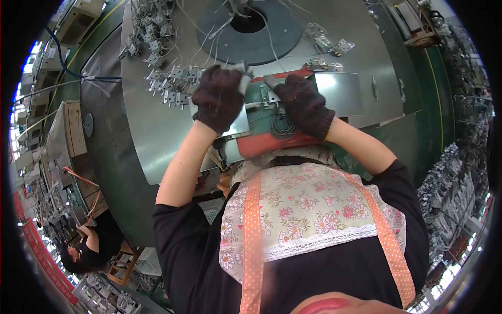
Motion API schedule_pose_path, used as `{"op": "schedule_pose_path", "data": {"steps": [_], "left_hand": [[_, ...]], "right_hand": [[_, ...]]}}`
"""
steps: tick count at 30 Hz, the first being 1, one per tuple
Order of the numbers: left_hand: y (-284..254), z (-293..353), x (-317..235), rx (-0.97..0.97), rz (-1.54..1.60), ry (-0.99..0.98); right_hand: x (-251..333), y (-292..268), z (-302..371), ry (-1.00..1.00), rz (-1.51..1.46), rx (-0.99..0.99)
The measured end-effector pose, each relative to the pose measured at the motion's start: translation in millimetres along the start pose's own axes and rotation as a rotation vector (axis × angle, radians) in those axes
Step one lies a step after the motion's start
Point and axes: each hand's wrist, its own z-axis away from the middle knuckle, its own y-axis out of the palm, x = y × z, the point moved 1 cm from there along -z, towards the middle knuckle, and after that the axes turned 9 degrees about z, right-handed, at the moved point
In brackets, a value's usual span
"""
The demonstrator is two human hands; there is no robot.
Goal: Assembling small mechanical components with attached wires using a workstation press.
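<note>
My left hand, in a dark knitted glove, is closed at the left of a metal work fixture. A small grey-white piece shows at its fingertips; its kind is unclear. My right hand, gloved alike, is curled at the fixture's right side. Something grey sticks out at its fingertips, and I cannot tell whether it is a tool or a finger covering. Below the fixture, between my wrists, lies a coil of thin grey cable next to a red-orange edge.
Many small metal blocks with thin wires lie left of my left hand. More metal parts sit at the far right. A round dark disc with a central hole stands ahead on the metal table. Another person is at lower left.
</note>
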Motion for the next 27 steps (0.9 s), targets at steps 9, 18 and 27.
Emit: {"op": "schedule_pose_path", "data": {"steps": [9,18,27], "left_hand": [[49,-1,-53,0.360,-0.110,0.125],[49,9,-54,0.278,-0.080,0.085],[43,0,-68,0.286,-0.114,0.110]], "right_hand": [[-9,15,5,-0.040,-0.281,-0.038],[-113,-50,-5,-0.074,-0.501,-0.338],[-270,43,-64,-0.038,-0.191,-0.116]]}}
